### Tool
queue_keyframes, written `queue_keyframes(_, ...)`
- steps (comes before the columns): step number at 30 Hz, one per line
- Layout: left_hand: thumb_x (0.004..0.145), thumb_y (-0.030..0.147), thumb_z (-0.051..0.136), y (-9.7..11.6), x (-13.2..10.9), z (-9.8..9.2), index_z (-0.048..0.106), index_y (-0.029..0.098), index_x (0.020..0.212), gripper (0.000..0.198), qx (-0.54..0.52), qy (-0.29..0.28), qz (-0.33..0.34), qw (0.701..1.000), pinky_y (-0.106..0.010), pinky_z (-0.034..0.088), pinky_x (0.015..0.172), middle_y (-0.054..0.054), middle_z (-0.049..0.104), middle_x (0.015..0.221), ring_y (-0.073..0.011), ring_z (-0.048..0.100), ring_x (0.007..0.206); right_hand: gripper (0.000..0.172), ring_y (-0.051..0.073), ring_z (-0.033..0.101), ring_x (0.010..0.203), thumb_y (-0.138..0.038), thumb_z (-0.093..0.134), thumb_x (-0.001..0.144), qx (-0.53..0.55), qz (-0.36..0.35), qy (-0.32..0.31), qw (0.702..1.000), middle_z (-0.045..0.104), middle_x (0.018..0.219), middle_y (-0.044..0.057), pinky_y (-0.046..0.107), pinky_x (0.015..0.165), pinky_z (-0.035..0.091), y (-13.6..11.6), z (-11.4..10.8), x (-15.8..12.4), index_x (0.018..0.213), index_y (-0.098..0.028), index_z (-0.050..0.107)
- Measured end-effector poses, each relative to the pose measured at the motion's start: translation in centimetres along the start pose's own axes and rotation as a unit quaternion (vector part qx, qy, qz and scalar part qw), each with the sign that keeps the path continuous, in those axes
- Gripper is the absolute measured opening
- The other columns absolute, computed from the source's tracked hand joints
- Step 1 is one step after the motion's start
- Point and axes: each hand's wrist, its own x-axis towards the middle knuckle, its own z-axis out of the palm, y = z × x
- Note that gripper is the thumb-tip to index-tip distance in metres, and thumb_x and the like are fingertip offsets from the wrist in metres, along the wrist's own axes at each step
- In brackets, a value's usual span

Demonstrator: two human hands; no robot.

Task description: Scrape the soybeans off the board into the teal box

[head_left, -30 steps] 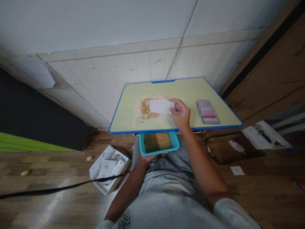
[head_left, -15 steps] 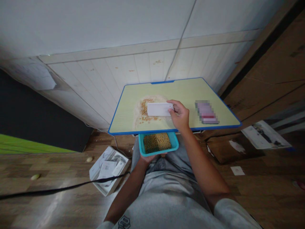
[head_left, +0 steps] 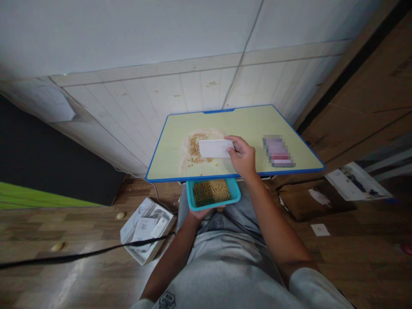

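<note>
My right hand (head_left: 243, 155) pinches a flat white rectangular card (head_left: 214, 148) by its right end, fingers closed. The card is tilted over the beans, hiding part of them. Left of it and beneath it, yellow soybeans (head_left: 195, 149) lie scattered on the table (head_left: 251, 122), ringed by a pale powdery or grainy layer (head_left: 185, 150). Just below the table's front edge, my left hand (head_left: 200, 213) holds a turquoise plastic container (head_left: 238, 195) from underneath; most of its fingers are hidden. Many soybeans (head_left: 212, 192) fill the container's bottom.
A phone-like pixelated item (head_left: 278, 151) lies on the table's right side. On the floor at left stands an open white box (head_left: 146, 231) with papers and a cable; a black strap (head_left: 96, 253) crosses it. Cardboard (head_left: 363, 98) stands at right, a white panelled wall (head_left: 154, 98) behind.
A small round object on the floor at far left has shifted to the right. A bean now shows near the table's front edge. My hands, the card and the container have hardly moved.
</note>
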Motion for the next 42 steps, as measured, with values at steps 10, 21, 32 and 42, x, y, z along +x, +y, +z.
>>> queue_keyframes(10, 0.098, 0.098, 0.097, -0.5, -0.1, -0.1, 0.059, 0.025, 0.199, 0.130, -0.028, 0.010, -0.002, 1.000, -0.065, 0.069, 0.140, -0.019, 0.078, 0.188, -0.0567, 0.072, 0.174, 0.043, 0.023, 0.082, 0.090, -0.018, 0.075, 0.097, 0.012, 0.006, 0.016, 1.000, 0.091, 0.110, 0.002, 0.041, 0.089, 0.074, -0.4, -0.2, -0.3, 0.132, -0.031, 0.095)
queue_keyframes(21, 0.097, 0.096, 0.100, -0.8, 0.0, -0.3, 0.062, 0.033, 0.199, 0.126, -0.056, 0.010, -0.001, 0.998, -0.071, 0.067, 0.142, -0.014, 0.081, 0.187, -0.0570, 0.068, 0.180, 0.042, 0.024, 0.081, 0.087, -0.022, 0.078, 0.097, 0.009, -0.003, 0.041, 0.999, 0.089, 0.104, 0.001, 0.041, 0.086, 0.074, -0.2, -1.0, -0.9, 0.134, -0.032, 0.096)
queue_keyframes(32, 0.105, 0.101, 0.084, -1.5, 0.1, -0.5, 0.060, 0.027, 0.199, 0.123, -0.038, 0.011, 0.004, 0.999, -0.062, 0.070, 0.137, -0.017, 0.077, 0.189, -0.0541, 0.074, 0.171, 0.043, 0.025, 0.084, 0.089, -0.023, 0.076, 0.099, -0.002, -0.016, 0.038, 0.999, 0.092, 0.107, 0.002, 0.041, 0.087, 0.075, 0.0, -1.7, -1.5, 0.137, -0.031, 0.095)
queue_keyframes(42, 0.106, 0.091, 0.093, -1.6, 0.3, -0.6, 0.063, 0.027, 0.197, 0.115, 0.001, 0.031, 0.014, 0.999, -0.058, 0.070, 0.137, -0.015, 0.082, 0.183, -0.0494, 0.072, 0.173, 0.039, 0.029, 0.094, 0.106, -0.029, 0.078, 0.100, -0.007, -0.014, 0.048, 0.999, 0.098, 0.121, 0.007, 0.045, 0.098, 0.081, -0.8, -2.4, -2.5, 0.135, -0.030, 0.095)
